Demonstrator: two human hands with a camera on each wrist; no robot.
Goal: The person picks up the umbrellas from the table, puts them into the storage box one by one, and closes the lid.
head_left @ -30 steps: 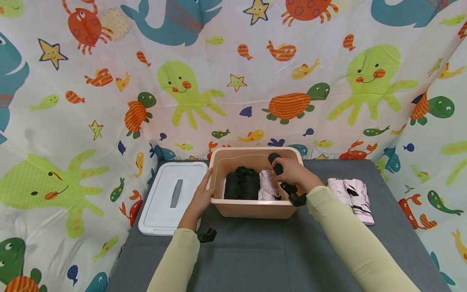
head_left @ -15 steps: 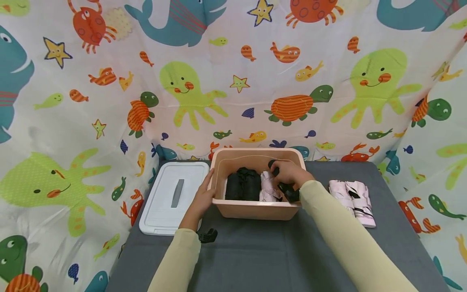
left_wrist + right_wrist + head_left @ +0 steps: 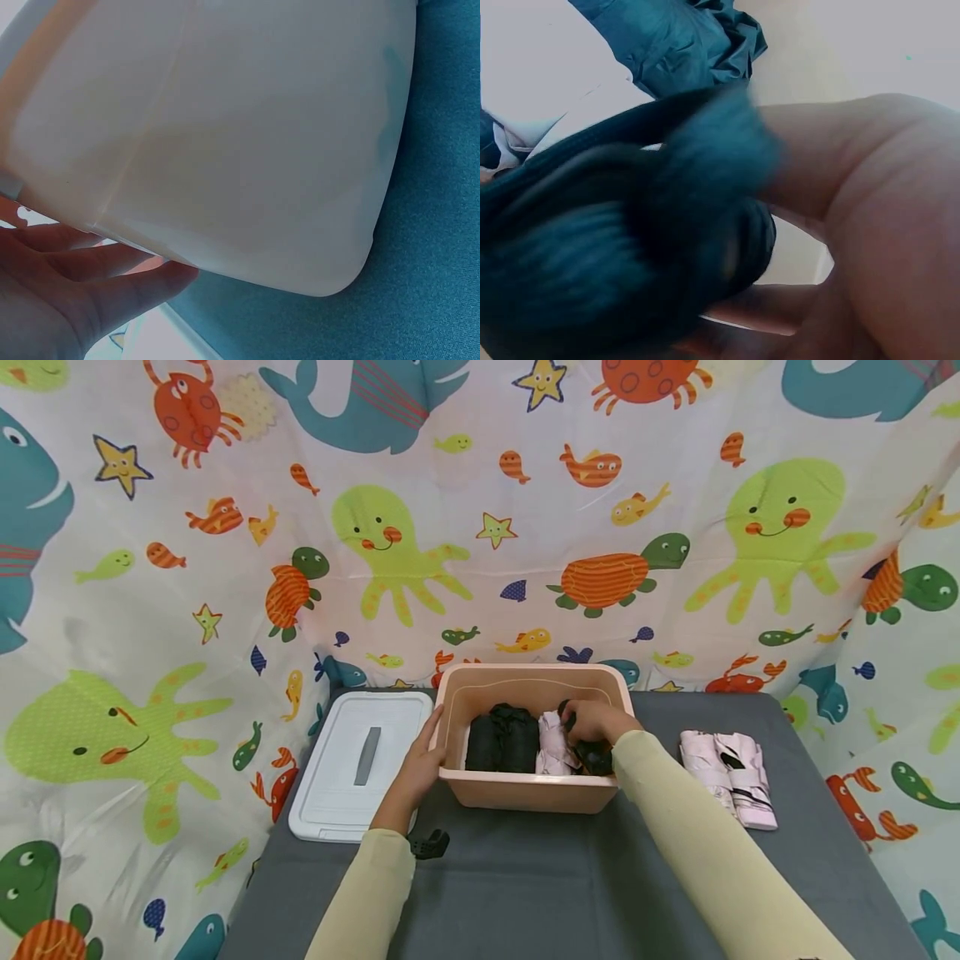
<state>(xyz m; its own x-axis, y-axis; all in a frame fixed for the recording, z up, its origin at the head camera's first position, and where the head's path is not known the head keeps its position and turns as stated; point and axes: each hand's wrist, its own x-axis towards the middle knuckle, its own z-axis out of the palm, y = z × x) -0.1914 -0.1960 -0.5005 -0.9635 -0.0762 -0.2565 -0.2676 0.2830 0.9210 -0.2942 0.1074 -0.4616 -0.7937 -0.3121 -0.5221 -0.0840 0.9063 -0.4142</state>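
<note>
A peach-coloured plastic bin [image 3: 525, 791] stands on the table. My left hand [image 3: 414, 768] rests against its left side; in the left wrist view, straight fingers [image 3: 142, 292] touch the wall. My right hand [image 3: 600, 720] is inside the bin at the right, holding a rolled black cloth bundle [image 3: 622, 255] with ribbed parts; its kind is unclear, and the head view mostly hides it. Left of that hand lies a pale pink roll [image 3: 553, 745]. Beside the roll are dark, gathered cloth bundles [image 3: 501, 742].
A white lid [image 3: 330, 785] with a grey handle lies left of the bin. Two pale pink folded bundles [image 3: 731, 777] with dark straps lie on the grey table [image 3: 517, 877] at the right. A curtain [image 3: 480, 568] printed with sea animals hangs behind and at both sides.
My right hand has moved lower into the bin with the black bundle, beside the pink roll. The left hand stays at the bin's left side.
</note>
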